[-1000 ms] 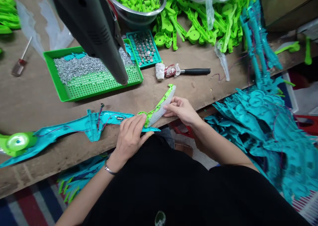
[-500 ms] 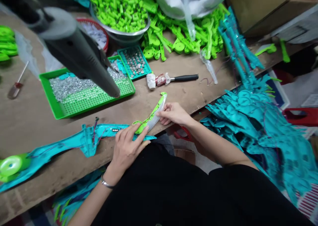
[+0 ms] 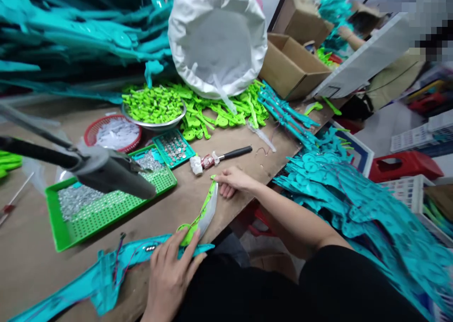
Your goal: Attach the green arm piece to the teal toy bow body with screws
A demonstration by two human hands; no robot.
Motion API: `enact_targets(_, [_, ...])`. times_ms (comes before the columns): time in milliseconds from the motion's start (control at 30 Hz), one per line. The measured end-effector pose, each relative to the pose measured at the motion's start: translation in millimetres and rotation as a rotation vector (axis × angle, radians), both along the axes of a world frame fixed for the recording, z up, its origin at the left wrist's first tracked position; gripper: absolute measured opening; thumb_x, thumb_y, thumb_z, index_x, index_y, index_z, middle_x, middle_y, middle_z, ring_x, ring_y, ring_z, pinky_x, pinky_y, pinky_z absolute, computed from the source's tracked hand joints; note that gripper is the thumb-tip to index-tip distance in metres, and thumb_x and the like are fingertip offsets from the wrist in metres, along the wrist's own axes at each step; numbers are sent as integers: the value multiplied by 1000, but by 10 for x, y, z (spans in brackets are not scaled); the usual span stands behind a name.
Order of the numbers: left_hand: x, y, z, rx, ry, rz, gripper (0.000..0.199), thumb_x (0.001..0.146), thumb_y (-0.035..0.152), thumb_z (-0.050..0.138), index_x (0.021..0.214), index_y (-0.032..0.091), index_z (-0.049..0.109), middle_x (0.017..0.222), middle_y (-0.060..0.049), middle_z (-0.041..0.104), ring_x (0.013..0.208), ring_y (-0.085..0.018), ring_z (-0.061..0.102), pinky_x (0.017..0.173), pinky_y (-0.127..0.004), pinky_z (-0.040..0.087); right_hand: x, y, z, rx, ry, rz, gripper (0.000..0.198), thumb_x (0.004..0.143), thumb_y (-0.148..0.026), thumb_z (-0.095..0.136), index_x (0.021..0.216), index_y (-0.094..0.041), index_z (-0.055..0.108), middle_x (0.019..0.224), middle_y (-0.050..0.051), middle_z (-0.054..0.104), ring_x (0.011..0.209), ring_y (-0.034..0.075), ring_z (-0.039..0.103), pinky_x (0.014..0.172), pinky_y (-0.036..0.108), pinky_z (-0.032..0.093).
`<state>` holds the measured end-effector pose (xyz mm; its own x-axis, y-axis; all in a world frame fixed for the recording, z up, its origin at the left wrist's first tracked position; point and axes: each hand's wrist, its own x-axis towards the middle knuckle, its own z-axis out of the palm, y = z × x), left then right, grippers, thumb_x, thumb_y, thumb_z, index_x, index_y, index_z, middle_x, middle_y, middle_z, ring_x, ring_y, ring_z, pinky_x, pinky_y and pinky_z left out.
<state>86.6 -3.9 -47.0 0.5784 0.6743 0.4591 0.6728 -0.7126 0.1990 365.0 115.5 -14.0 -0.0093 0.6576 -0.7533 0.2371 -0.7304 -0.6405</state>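
Observation:
A curved lime-green plastic piece with a translucent strip along it (image 3: 208, 210) slants up from the table's front edge. At its upper tip my right hand (image 3: 233, 181) pinches it between thumb and finger, the other fingers curled. My left hand (image 3: 171, 268) grips its lower end, fingers long and bent over it, partly hiding it. Under those fingers lies a long turquoise plastic shell (image 3: 106, 270) with thin wires and a small metal contact inside. Its pointed end shows beyond my left hand.
A grey power screwdriver (image 3: 113, 171) hangs over a green tray (image 3: 116, 218) of screws. Nearby are a small teal tray (image 3: 173, 147), a taped hammer (image 3: 222, 159), a metal bowl (image 3: 170, 124) of green parts, and a white sack (image 3: 215, 44). Turquoise shells (image 3: 354, 204) pile up at right.
The view has tilted up, showing the sack and boxes behind. My right hand has slid from the middle of the green piece to its upper tip. My left hand keeps the lower end.

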Motion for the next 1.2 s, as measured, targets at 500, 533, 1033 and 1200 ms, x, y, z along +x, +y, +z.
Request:
enact_targets(500, [-26,57,-152,81,-44,-8,43,90,42,66,130,27,64,121,-8,69,108,-22,62,94,-35,39,26,144,48,-61,-148,274,31,98,-29,52,69,-16,51,45,1,64,39,10,61,45,17,53])
enact_targets(533, [-34,63,-163,92,-45,-11,43,90,42,66,130,27,64,121,-8,69,107,-22,62,93,-35,39,54,152,82,-59,-155,298,33,96,-32,56,67,-16,52,45,1,64,38,10,60,44,16,51])
enact_targets(1033, [-102,106,-342,278,-28,-31,76,85,34,68,153,18,37,119,-17,64,102,-28,61,87,-39,44,534,1673,200,745,-1084,515,42,95,-28,45,135,-26,58,150,5,52,145,34,32,113,55,31])
enact_targets(1200, [-102,100,-263,235,-46,-38,78,86,31,67,155,18,32,119,-16,62,102,-28,60,88,-39,45,504,1539,42,738,-1177,531,49,94,-19,37,140,-23,54,143,6,58,145,34,30,110,51,34])
